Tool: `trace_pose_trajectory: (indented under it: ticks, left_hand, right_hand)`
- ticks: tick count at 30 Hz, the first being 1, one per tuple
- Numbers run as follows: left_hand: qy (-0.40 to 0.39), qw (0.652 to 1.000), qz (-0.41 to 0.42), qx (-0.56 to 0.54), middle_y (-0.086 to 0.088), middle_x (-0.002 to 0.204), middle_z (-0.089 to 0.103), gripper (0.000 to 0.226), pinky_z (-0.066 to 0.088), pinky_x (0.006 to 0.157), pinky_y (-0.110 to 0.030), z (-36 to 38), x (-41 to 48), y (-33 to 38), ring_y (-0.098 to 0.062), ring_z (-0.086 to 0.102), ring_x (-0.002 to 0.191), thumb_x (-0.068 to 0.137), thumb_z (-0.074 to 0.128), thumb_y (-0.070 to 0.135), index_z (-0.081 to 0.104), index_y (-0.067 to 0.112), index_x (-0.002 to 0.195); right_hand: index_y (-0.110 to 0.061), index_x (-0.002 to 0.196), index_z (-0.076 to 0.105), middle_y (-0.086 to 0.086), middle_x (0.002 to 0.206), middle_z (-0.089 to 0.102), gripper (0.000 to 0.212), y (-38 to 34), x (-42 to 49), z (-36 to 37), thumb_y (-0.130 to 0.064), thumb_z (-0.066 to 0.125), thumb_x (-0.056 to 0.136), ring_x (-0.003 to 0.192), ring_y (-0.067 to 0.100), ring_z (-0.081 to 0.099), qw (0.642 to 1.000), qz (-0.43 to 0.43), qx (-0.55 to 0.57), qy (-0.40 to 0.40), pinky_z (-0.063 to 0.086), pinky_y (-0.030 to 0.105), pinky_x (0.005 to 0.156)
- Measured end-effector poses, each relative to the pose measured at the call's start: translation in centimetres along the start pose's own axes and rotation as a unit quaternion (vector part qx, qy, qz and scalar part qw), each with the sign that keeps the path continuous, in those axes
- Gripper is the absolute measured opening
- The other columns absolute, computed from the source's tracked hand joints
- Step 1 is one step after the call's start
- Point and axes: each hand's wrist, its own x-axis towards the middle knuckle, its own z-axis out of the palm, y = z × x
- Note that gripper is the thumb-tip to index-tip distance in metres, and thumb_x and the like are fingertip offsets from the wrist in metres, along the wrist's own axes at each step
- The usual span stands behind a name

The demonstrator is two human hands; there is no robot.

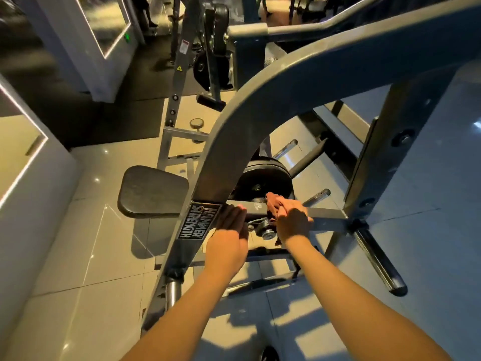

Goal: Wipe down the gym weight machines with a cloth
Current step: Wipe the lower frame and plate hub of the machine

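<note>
A grey weight machine fills the view, its curved frame arm [260, 105] sweeping down to a black label [199, 221]. A horizontal crossbar [328, 216] runs right from the label. My right hand [292, 220] grips a reddish-brown cloth [272, 201] wrapped over that crossbar. My left hand [230, 233] rests with straight fingers against the frame beside the label, holding nothing. A black weight plate [265, 178] hangs just behind the crossbar.
A black padded seat [152, 191] sits left of the frame. Chrome weight pegs [380, 261] stick out at the right. An upright post [179, 69] with more plates stands behind. White mirrored walls [31, 178] line the left; glossy tiles cover the floor.
</note>
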Motion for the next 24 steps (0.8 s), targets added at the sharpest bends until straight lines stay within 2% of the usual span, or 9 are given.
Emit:
trace_pose_trajectory:
  ticks: [4,7,9,12,14,17,19,22,24]
  left_hand:
    - [0.032,0.998,0.05,-0.007,0.004,0.159,0.039,0.046,0.011,0.118,-0.017,0.7,0.4,-0.8,-0.013,0.027,0.151,0.107,0.044,0.028,0.043,0.019,0.152]
    - [0.015,0.999,0.038,-0.03,0.002,0.157,0.042,0.047,0.015,0.119,-0.023,1.1,0.4,-1.3,-0.016,0.032,0.149,0.106,0.045,0.029,0.043,0.02,0.152]
    - [0.011,0.999,0.016,-0.045,-0.002,0.153,0.048,0.046,0.027,0.119,-0.032,1.2,0.3,-1.0,-0.022,0.042,0.144,0.107,0.043,0.032,0.045,0.019,0.151]
    - [-0.007,0.999,-0.004,-0.035,-0.007,0.144,0.058,0.05,0.039,0.111,-0.035,0.8,-0.1,-0.6,-0.027,0.051,0.134,0.108,0.033,0.04,0.053,0.013,0.145]
    - [-0.007,0.999,0.003,-0.043,-0.004,0.149,0.053,0.046,0.037,0.113,-0.033,0.5,-0.2,-0.6,-0.024,0.047,0.139,0.108,0.037,0.037,0.049,0.015,0.148]
    - [-0.014,0.998,0.006,-0.055,-0.002,0.152,0.05,0.046,0.036,0.115,-0.034,0.5,-0.2,-0.7,-0.023,0.044,0.141,0.108,0.041,0.036,0.046,0.019,0.151]
    - [-0.011,0.997,-0.014,-0.072,-0.005,0.146,0.056,0.044,0.041,0.112,-0.038,0.9,0.0,-0.6,-0.026,0.05,0.135,0.107,0.044,0.035,0.051,0.017,0.146]
    - [0.0,0.994,-0.072,-0.082,-0.012,0.12,0.07,0.038,0.049,0.093,-0.035,1.3,-0.2,0.4,-0.029,0.063,0.111,0.106,0.047,0.034,0.065,0.008,0.126]
    - [0.007,0.993,-0.094,-0.068,-0.01,0.112,0.071,0.041,0.047,0.085,-0.03,1.4,-0.5,1.1,-0.027,0.064,0.105,0.106,0.045,0.038,0.068,0.007,0.121]
  right_hand:
    - [-0.01,0.111,0.072,0.023,0.115,0.068,0.049,-1.6,-0.1,-0.8,-0.045,0.043,0.094,0.091,0.024,0.063,0.994,0.003,0.11,-0.022,0.051,0.037,0.092]
    - [-0.024,0.128,0.066,0.005,0.131,0.065,0.037,-5.1,-2.3,-0.3,-0.044,0.048,0.103,0.114,0.021,0.061,0.991,-0.092,0.06,-0.081,0.046,0.035,0.104]
    - [-0.034,0.136,0.058,-0.003,0.135,0.061,0.044,-5.2,-2.5,0.7,-0.055,0.043,0.101,0.121,0.019,0.058,0.989,-0.106,0.045,-0.09,0.043,0.033,0.106]
    - [-0.036,0.135,0.057,0.002,0.129,0.062,0.05,-3.5,-1.8,0.0,-0.063,0.038,0.097,0.115,0.026,0.061,0.994,-0.044,0.037,-0.091,0.051,0.042,0.101]
    - [-0.027,0.121,0.066,0.009,0.113,0.065,0.042,-1.7,-1.4,-0.7,-0.055,0.04,0.102,0.106,0.028,0.063,0.996,-0.022,0.063,-0.064,0.054,0.043,0.095]
    - [-0.03,0.107,0.069,0.001,0.098,0.069,0.037,-1.2,-1.3,-0.7,-0.055,0.042,0.101,0.094,0.019,0.065,0.998,-0.023,0.064,-0.002,0.055,0.041,0.092]
    - [-0.031,0.118,0.066,-0.002,0.11,0.069,0.026,-2.7,-1.6,0.7,-0.041,0.049,0.101,0.101,0.017,0.065,0.996,-0.078,0.031,-0.044,0.053,0.036,0.095]
    - [-0.03,0.133,0.059,-0.001,0.133,0.062,0.031,-4.7,-2.2,1.3,-0.036,0.051,0.103,0.121,0.02,0.058,0.984,-0.164,0.018,-0.069,0.045,0.03,0.106]
    - [-0.027,0.14,0.056,0.001,0.138,0.06,0.036,-3.4,-1.9,0.4,-0.035,0.049,0.105,0.124,0.022,0.057,0.983,-0.171,0.026,-0.069,0.043,0.036,0.107]
